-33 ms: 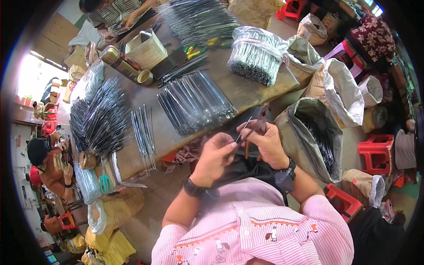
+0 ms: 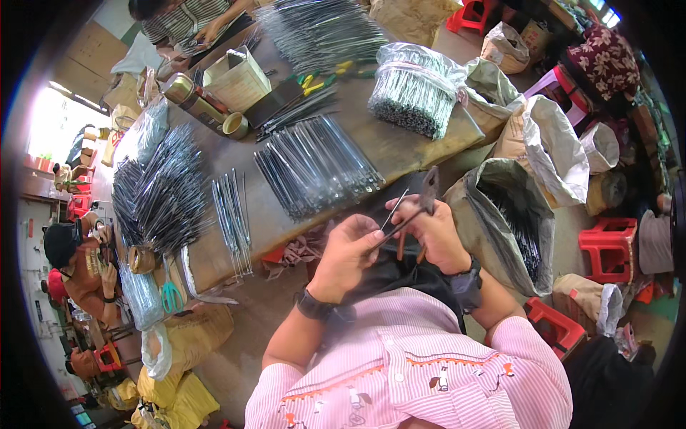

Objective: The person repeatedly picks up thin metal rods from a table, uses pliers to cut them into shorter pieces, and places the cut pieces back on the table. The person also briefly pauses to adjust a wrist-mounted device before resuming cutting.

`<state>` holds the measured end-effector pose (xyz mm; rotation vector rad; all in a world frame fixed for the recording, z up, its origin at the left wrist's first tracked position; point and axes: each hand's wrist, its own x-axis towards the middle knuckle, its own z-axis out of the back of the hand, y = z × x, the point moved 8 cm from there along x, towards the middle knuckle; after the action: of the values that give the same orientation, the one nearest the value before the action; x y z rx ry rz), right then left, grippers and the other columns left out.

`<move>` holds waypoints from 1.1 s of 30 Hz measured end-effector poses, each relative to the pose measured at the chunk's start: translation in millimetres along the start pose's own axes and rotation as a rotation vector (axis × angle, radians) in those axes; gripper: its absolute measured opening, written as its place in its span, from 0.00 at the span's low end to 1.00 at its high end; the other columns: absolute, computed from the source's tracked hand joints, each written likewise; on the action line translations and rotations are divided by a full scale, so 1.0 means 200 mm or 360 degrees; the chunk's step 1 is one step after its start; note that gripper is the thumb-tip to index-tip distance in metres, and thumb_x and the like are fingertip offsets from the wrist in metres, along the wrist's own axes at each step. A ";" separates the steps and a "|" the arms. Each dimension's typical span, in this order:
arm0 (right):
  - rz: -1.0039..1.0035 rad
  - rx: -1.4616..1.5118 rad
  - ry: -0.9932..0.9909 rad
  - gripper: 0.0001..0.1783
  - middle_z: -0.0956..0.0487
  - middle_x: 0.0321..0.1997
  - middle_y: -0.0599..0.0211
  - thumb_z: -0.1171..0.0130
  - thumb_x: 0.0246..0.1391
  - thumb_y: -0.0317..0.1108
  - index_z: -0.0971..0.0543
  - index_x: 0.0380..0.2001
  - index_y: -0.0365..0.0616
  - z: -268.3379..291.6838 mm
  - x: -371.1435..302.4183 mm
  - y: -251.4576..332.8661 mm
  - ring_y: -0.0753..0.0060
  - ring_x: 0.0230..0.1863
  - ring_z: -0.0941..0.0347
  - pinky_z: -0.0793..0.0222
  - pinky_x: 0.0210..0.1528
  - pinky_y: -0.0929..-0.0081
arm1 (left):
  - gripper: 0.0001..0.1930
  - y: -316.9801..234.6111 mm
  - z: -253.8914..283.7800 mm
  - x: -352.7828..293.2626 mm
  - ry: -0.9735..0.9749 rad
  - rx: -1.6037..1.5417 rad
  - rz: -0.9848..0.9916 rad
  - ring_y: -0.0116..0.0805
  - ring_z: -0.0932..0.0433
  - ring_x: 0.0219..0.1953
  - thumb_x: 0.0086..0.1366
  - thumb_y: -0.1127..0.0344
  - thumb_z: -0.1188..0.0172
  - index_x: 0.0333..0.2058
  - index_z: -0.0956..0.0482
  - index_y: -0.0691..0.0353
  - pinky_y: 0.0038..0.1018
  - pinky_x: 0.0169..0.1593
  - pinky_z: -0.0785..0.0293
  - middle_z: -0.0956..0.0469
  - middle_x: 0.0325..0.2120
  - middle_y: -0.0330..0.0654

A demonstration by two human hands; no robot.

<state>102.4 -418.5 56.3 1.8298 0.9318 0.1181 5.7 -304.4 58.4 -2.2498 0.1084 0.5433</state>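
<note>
My left hand (image 2: 348, 252) is closed in a pinch on a thin dark metal strip (image 2: 396, 209), whose free end points up and away. Close on its right, my right hand (image 2: 439, 232) is wrapped round a pair of pliers (image 2: 429, 187) with orange-brown handles. The pliers' head sticks up above the fingers, next to the strip; whether the jaws touch it I cannot tell. Beyond my hands, a row of metal strips (image 2: 318, 164) lies side by side on the table (image 2: 286, 247). A few more strips (image 2: 232, 222) lie to their left.
A big heap of strips (image 2: 164, 189) covers the table's left end. A plastic-wrapped bundle (image 2: 411, 89) stands at the right corner. An open sack of strips (image 2: 511, 225) is at my right, near a red stool (image 2: 607, 247). Another person's hand (image 2: 209, 32) works across the table.
The pliers have turned in my right hand, so their head shows narrower and more edge-on. My right hand has opened its grip slightly and shifted. My left hand has hardly moved.
</note>
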 end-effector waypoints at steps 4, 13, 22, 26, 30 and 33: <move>-0.0381 0.1020 -0.0147 0.09 0.21 0.46 0.46 0.48 0.52 0.25 0.23 0.36 0.34 0.14 0.03 -0.11 0.53 0.47 0.24 0.26 0.51 0.62 | 0.10 -0.04 0.00 -0.01 -0.0043 0.0208 -0.0053 0.20 0.33 0.20 0.61 0.68 0.36 0.39 0.26 0.62 0.16 0.23 0.40 0.27 0.25 0.33; 0.0104 0.0383 -0.0003 0.10 0.23 0.36 0.64 0.44 0.62 0.34 0.26 0.41 0.39 0.16 0.00 0.04 0.73 0.35 0.25 0.27 0.39 0.72 | 0.09 0.09 -0.06 -0.01 0.0041 -0.0012 0.0224 0.20 0.34 0.20 0.63 0.72 0.39 0.40 0.27 0.60 0.15 0.21 0.41 0.27 0.27 0.34; 0.0004 0.0375 -0.0119 0.06 0.22 0.35 0.65 0.42 0.61 0.33 0.26 0.36 0.43 0.17 0.05 -0.04 0.72 0.33 0.26 0.27 0.38 0.72 | 0.17 0.15 -0.06 -0.04 0.0019 -0.0473 0.0548 0.18 0.36 0.21 0.65 0.76 0.46 0.52 0.28 0.58 0.12 0.19 0.46 0.30 0.29 0.35; -0.0110 0.0470 -0.0118 0.06 0.21 0.35 0.64 0.42 0.61 0.33 0.25 0.36 0.43 0.20 0.08 -0.09 0.71 0.34 0.25 0.27 0.38 0.72 | 0.18 0.18 -0.08 -0.03 0.0014 -0.0623 0.0637 0.19 0.37 0.21 0.67 0.77 0.50 0.55 0.29 0.57 0.12 0.19 0.47 0.29 0.30 0.35; -0.0158 0.0529 -0.0077 0.06 0.20 0.35 0.63 0.43 0.61 0.33 0.25 0.35 0.43 0.20 0.09 -0.11 0.69 0.36 0.24 0.26 0.38 0.72 | 0.17 0.19 -0.10 -0.03 0.0047 -0.0731 0.0691 0.19 0.36 0.22 0.68 0.76 0.51 0.55 0.29 0.56 0.12 0.19 0.47 0.29 0.31 0.36; -0.0214 0.0579 -0.0033 0.06 0.20 0.35 0.63 0.43 0.61 0.33 0.25 0.35 0.43 0.19 0.09 -0.13 0.69 0.36 0.23 0.25 0.38 0.72 | 0.17 0.20 -0.09 -0.04 0.0016 -0.0769 0.0708 0.19 0.36 0.22 0.68 0.75 0.51 0.55 0.29 0.56 0.12 0.19 0.47 0.30 0.31 0.37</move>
<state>119.2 -431.1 11.1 2.0861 1.1133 -0.1645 -5.3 -345.9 45.4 -2.7123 0.5429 0.8663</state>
